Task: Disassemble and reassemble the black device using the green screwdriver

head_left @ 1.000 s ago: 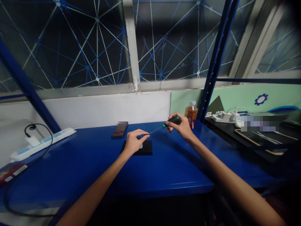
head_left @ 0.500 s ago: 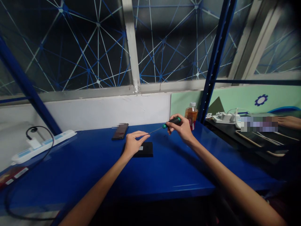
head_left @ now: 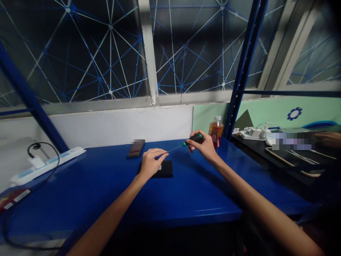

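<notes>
In the head view, my right hand [head_left: 204,146] grips the black and green handle of a screwdriver [head_left: 192,140]. Its thin metal shaft slants down to the left, and the tip meets the fingertips of my left hand [head_left: 152,161]. Thumb and fingers of the left hand are pinched together there; anything small between them is too tiny to make out. Below and partly behind the left hand lies a flat black rectangular object [head_left: 165,170] with a small pale label, on the blue table [head_left: 186,199].
A phone [head_left: 135,148] lies behind my left hand. Beyond my right hand stands a bottle of amber drink [head_left: 216,131]. A white power strip [head_left: 50,166] with a black cable runs along the left. Another person's hand [head_left: 327,138] is over the black surface at far right.
My right hand and the screwdriver have shifted slightly left, toward my left hand. The left hand keeps its pinch at the tip. The whole view has drifted a little.
</notes>
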Demonstrator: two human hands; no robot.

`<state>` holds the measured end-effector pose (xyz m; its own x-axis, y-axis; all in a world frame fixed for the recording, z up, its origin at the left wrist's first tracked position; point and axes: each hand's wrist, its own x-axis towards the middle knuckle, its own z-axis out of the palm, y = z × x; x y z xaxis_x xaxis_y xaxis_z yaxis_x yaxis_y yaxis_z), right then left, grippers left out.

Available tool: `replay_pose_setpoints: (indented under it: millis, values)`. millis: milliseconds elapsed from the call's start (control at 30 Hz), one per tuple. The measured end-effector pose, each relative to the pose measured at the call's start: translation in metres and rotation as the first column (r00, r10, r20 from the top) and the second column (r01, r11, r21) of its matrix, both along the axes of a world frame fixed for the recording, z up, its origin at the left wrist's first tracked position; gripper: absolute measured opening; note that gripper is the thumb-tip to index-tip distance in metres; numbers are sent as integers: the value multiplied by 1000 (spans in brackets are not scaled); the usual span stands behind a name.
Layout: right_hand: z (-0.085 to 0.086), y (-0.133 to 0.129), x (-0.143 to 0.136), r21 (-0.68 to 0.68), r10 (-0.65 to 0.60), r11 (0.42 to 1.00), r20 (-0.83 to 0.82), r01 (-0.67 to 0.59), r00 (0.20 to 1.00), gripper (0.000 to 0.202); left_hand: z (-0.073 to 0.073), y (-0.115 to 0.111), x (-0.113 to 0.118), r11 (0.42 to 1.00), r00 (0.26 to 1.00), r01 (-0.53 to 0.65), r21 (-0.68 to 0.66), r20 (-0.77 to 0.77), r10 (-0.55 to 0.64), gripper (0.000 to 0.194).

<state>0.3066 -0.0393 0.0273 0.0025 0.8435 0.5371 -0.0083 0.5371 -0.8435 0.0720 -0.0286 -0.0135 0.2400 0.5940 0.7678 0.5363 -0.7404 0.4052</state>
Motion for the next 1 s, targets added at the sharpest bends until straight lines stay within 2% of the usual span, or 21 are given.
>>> replay_pose_setpoints:
  millis: [100, 200, 367, 500, 600, 733, 867, 1000]
  values:
    - [-2, 0, -1, -1, -7, 1000, 14, 7, 1000, 42, -1, 2, -1, 1000, 998, -11, 29, -57, 12, 13]
    - [-4, 2, -3, -24, -29, 999, 10, 29, 1000, 40, -1, 4, -3, 1000, 993, -2, 4, -116, 2, 12]
    - [-8, 10, 2, -75, -98, 992, -2, 98, 995, 33, 2, 8, -9, 987, 958, 19, -159, -279, -64, 33]
    - [-10, 20, 16, -118, -202, 972, 25, 204, 979, 27, 5, 5, -13, 942, 915, 101, -321, -343, -215, 31]
    - [-10, 24, 25, -154, -255, 954, 23, 255, 967, 24, 5, 2, -13, 918, 879, 127, -375, -386, -279, 50]
    - [-6, 23, 29, -162, -269, 950, 8, 267, 963, 22, 4, 1, -13, 921, 831, 103, -377, -475, -287, 74]
    - [-5, 21, 28, -176, -249, 953, 11, 247, 968, 24, 2, 1, -12, 909, 817, 85, -407, -494, -298, 75]
    - [-3, 19, 25, -173, -221, 960, 13, 219, 975, 25, 4, 1, -11, 884, 848, 126, -451, -413, -332, 64]
